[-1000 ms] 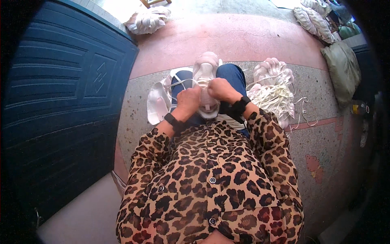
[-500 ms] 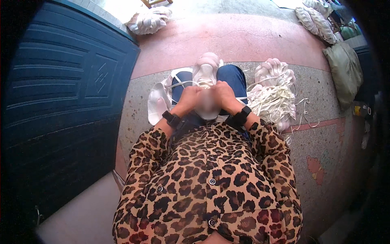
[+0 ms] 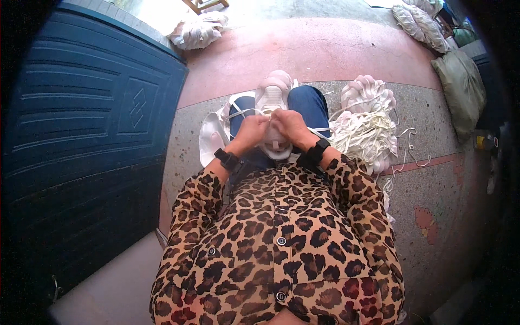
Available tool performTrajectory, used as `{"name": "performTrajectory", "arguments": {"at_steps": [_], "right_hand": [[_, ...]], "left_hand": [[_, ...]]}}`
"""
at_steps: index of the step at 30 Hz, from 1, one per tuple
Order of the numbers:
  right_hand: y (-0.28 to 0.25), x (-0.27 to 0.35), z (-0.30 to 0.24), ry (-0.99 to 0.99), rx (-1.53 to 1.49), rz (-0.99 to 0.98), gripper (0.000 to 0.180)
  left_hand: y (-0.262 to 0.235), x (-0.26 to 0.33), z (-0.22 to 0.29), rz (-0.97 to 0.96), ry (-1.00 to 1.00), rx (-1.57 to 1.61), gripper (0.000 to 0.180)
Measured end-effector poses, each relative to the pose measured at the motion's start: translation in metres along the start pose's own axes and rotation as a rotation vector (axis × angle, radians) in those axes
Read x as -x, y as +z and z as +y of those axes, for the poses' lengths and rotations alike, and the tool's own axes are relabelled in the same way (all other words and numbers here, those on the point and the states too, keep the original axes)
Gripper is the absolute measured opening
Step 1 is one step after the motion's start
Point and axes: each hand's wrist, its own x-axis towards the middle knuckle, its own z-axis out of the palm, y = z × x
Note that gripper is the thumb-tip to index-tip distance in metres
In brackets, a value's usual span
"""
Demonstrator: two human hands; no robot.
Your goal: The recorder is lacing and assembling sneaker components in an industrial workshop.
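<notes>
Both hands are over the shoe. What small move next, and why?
Probably ease the slack white lace gently toward the shoe. The left hand and right hand are close together over its lacing, and that length hangs loose to the left. Exactly what the fingertips grip is too small to tell, so check that first.

the shoe (image 3: 272, 96) looks matt with a ridged front; the laces (image 3: 362, 134) are dull, soft-looking cord. the shirt (image 3: 254, 216) is thin, smooth cloth with shiny buttons (image 3: 281, 241), the trousers (image 3: 309, 104) matt denim. the door (image 3: 92, 122) has a moulded, faintly glossy face. the speckled floor (image 3: 425, 122) resembles polished stone.
</notes>
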Motion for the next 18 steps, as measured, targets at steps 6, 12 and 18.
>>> {"name": "performTrajectory", "arguments": {"at_steps": [6,12,18], "right_hand": [[0.005,-0.003,-0.003,0.063,-0.123,0.063,0.026],[0.007,-0.001,0.008,0.226,-0.524,0.100,0.027],[-0.006,-0.003,0.009,0.209,-0.453,0.003,0.030]], "left_hand": [[-0.001,0.000,0.001,0.045,0.078,-0.122,0.023],[0.000,0.006,0.028,0.108,0.058,-0.476,0.021],[-0.017,-0.014,0.014,-0.090,0.168,-0.434,0.020]]}}
